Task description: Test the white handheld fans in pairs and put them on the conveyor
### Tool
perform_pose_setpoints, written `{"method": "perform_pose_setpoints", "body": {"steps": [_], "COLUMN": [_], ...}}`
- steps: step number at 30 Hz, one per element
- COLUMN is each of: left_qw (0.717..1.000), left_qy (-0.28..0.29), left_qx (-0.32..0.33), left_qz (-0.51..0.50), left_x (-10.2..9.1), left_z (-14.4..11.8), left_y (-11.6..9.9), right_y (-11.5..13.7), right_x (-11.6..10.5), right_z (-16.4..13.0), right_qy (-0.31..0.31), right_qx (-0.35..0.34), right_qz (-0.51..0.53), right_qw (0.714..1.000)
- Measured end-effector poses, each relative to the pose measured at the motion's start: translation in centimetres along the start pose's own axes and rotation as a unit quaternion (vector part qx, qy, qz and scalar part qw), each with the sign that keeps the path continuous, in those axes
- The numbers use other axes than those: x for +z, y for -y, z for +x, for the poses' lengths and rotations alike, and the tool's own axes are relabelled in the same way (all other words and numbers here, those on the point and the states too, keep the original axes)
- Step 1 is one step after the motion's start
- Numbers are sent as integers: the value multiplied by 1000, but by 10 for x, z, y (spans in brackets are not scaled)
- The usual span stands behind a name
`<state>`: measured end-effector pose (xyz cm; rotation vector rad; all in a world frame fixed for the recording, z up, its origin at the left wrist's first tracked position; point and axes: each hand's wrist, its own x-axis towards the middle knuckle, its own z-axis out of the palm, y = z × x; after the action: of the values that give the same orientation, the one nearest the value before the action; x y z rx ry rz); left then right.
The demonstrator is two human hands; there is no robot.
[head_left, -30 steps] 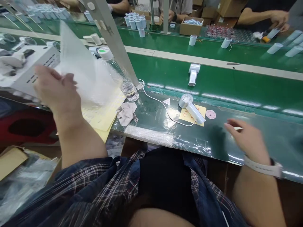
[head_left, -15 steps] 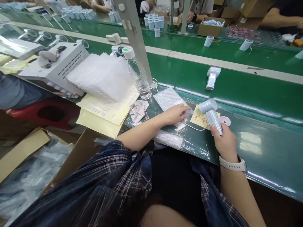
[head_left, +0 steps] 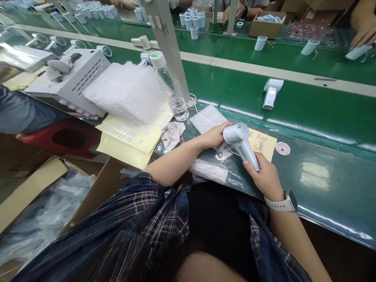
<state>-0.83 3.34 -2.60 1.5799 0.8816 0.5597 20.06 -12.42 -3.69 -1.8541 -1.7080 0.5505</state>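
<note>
A pale blue hair dryer (head_left: 245, 150) with dark lettering on its handle is tilted above the bench's front part. My right hand (head_left: 266, 176) is wrapped round the lower end of its handle. At the left end of the dryer's head, my left hand (head_left: 216, 136) is closed against it, its fingertips partly hidden. Beneath and behind that hand lies a bubble-wrap bag (head_left: 208, 118). A yellow paper with red handwriting (head_left: 266, 143) lies behind the dryer, and a round pink sticker (head_left: 282, 148) is right of it. Rolled clear wrap (head_left: 210, 171) lies at the bench edge.
A water bottle (head_left: 178, 105) stands beside a metal post (head_left: 169, 43). Left are a bubble-bag stack (head_left: 126, 92), yellow sticker sheets (head_left: 126, 150) and a crumpled cloth (head_left: 173, 135). Another dryer (head_left: 272, 94) lies on the green belt (head_left: 229, 88). Co-workers' hands show across it.
My right hand has brought the hair dryer left and turned it so its lettering shows. My left hand has moved from over the bubble-wrap bag to the dryer's head. More red writing is uncovered.
</note>
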Motion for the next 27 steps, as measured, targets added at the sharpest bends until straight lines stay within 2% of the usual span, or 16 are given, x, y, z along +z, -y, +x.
{"method": "perform_pose_setpoints", "body": {"steps": [2,4,7,9,11,12,14,16,18,20,23,25,27], "left_qw": [990,975,976,988,992,982,941,902,885,879,859,828,791], "left_qy": [-41,-73,-91,-100,-112,-116,-113,-102,-110,-123,-106,-92,-96], "left_qx": [-70,-115,-101,-42,53,104,200,265,292,297,326,358,390], "left_qz": [-115,-174,-168,-109,24,105,249,325,346,351,380,423,462], "left_x": [-2,-5,-10,-10,-9,-8,-8,-10,-14,-16,-14,-11,-7], "left_z": [1,1,-1,-6,-15,-21,-33,-41,-45,-44,-42,-44,-48], "left_y": [-4,-10,-18,-22,-26,-29,-35,-43,-51,-57,-62,-63,-66], "right_y": [-1,0,5,10,17,21,28,35,42,48,55,56,57], "right_x": [1,2,5,7,6,3,-6,-17,-25,-26,-22,-24,-30], "right_z": [2,4,5,5,3,1,-3,-8,-12,-15,-14,-9,-3], "right_qy": [6,2,11,22,10,-6,-41,-71,-125,-158,-112,-119,-151], "right_qx": [7,6,-21,-42,-58,-70,-111,-150,-150,-150,-191,-144,-38], "right_qz": [-16,-28,-62,-92,-144,-174,-230,-252,-258,-259,-224,-182,-92], "right_qw": [1000,1000,998,995,988,982,966,953,946,941,949,965,983]}}
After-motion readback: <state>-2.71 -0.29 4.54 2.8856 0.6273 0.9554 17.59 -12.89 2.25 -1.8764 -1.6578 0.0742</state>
